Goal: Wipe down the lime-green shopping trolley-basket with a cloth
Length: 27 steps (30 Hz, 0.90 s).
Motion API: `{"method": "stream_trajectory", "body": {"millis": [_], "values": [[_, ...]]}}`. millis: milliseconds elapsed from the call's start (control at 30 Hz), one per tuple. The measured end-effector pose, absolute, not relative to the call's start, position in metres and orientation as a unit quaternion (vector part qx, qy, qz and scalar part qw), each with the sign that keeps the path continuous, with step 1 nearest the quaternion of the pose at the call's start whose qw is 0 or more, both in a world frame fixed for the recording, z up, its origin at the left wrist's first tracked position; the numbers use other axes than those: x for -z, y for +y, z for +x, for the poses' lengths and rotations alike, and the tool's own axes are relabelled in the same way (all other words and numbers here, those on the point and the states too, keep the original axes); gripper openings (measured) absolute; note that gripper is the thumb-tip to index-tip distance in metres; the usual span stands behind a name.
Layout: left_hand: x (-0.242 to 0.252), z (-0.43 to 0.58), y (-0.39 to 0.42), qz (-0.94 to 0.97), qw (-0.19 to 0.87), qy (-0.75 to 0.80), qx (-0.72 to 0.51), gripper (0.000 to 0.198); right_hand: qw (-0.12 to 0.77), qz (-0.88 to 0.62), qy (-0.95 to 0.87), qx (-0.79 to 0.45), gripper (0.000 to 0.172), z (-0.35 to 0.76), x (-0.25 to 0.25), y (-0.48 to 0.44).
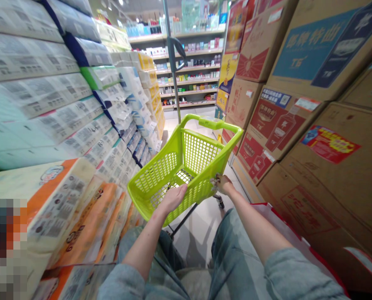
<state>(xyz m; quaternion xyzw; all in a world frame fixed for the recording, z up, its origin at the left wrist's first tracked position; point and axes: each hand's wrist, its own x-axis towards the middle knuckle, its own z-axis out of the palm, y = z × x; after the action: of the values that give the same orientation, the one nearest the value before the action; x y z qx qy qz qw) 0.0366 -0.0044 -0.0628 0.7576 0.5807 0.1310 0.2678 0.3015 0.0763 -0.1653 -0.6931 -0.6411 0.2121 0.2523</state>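
At the bottom of the frame the person's two forearms reach forward over knees in pale denim, so the body seems to be low, sitting or crouching, and the arms go out to keep the cart close. The left hand [173, 196] lies on the near rim of the green basket cart [161, 171], a little below the centre of the frame, with the fingers curled over the edge and closed on it; the thumb side is hidden, so I cannot say how tight the grip is. The right hand [221, 183] is slightly higher and more to the right, closed on the near right corner of the same rim. With one hand on each side of the near edge, the cart is kept steady and straight in the narrow aisle. The basket looks empty, and its green handle [212, 124] stands at the far side, away from the person. In the left half of the frame the packs of paper tissue [63, 200] are stacked like a wall, and in the right half cardboard boxes [313, 137] lean in piles. Behind the cart a grey pole [172, 62] rises, and farther, at the upper centre, store shelves [188, 79] carry small goods.
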Motion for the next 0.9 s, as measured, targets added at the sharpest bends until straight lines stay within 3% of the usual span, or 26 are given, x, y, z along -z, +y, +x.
{"method": "stream_trajectory", "body": {"millis": [167,333,567,900], "values": [[0.063,0.037,-0.004,0.757,0.261,0.585,-0.124,0.059,0.278,-0.690,-0.624,-0.238,0.018,0.297,0.157,0.076],[0.062,0.035,-0.003,0.760,0.260,0.581,-0.130,0.060,0.342,-0.681,-0.603,-0.237,0.025,0.296,0.152,0.061],[0.063,0.037,-0.005,0.763,0.262,0.576,-0.135,0.062,0.580,-0.611,-0.534,-0.075,0.035,0.301,0.115,0.052],[0.060,0.044,-0.008,0.779,0.254,0.558,-0.134,0.061,0.494,-0.613,-0.616,-0.011,0.034,0.296,0.085,0.064]]}}
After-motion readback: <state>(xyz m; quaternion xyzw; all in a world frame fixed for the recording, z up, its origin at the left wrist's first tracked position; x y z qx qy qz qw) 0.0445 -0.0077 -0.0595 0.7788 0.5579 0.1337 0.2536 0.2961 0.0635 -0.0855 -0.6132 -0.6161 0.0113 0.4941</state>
